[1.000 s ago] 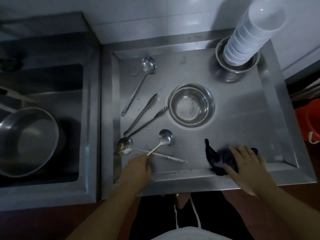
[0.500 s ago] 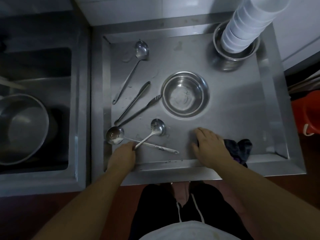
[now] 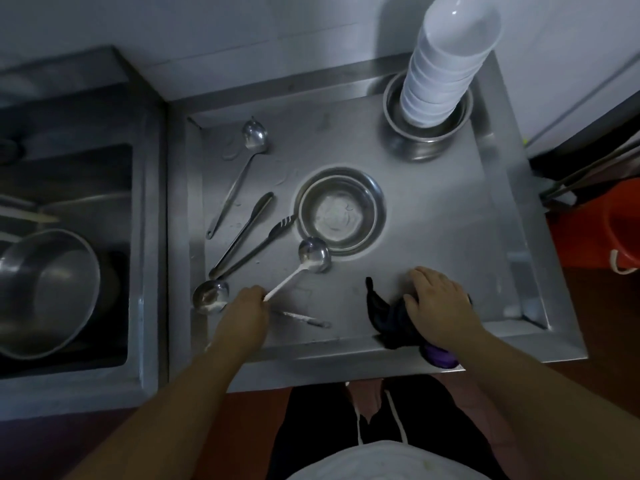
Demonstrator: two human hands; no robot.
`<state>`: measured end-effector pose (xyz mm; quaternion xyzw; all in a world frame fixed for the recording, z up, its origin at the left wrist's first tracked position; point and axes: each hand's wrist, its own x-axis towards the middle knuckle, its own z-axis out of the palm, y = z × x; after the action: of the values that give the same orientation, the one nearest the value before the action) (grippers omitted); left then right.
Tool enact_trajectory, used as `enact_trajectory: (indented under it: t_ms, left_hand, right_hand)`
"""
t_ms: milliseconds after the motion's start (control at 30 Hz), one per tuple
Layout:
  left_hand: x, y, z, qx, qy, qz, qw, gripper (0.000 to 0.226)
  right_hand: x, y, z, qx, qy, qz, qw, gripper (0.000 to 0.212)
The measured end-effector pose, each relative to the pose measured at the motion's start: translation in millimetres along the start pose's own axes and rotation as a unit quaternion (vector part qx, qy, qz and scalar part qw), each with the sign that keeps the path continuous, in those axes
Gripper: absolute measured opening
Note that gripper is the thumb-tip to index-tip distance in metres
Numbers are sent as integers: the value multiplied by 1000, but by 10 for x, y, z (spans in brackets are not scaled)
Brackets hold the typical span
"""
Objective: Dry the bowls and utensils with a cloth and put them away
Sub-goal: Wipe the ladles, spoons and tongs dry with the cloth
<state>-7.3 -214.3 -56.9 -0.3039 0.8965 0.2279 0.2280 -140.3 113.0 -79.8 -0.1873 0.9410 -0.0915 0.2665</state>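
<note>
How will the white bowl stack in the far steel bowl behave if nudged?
Likely tippy: the white bowl stack is tall and leans right. Probably slippery; water droplets dot the tray. Its base sits loose inside the steel bowl, so it may shift.

Under my hands lay a brushed, dull-sheened steel tray [image 3: 450, 209], wet in patches; a polished steel bowl [image 3: 341, 211]; glossy metal ladles [image 3: 254, 136]; a white-handled ladle [image 3: 313, 254]; smooth glossy white stacked bowls [image 3: 446, 60]; and a dark, matt, crumpled cloth [image 3: 384, 315].
</note>
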Motion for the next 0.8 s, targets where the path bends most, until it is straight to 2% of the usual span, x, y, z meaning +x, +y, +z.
enact_trajectory:
  t_ms: [167, 433, 600, 800]
  left_hand:
    - [200, 809, 129, -53, 16, 28, 998, 16]
    - [584, 2119, 559, -73, -20, 100, 992, 16]
    - [814, 2593, 769, -65, -31, 109, 991, 17]
    - [1023, 2862, 935, -51, -25, 100, 993, 20]
  right_hand:
    - [20, 432, -170, 13, -1, 27, 1000, 50]
    - [-66, 997, -343, 5, -3, 41, 999, 58]
    - [-145, 1199, -386, 17, -5, 43, 999, 60]
    - [-264, 1320, -374, 77, -7, 50, 996, 58]
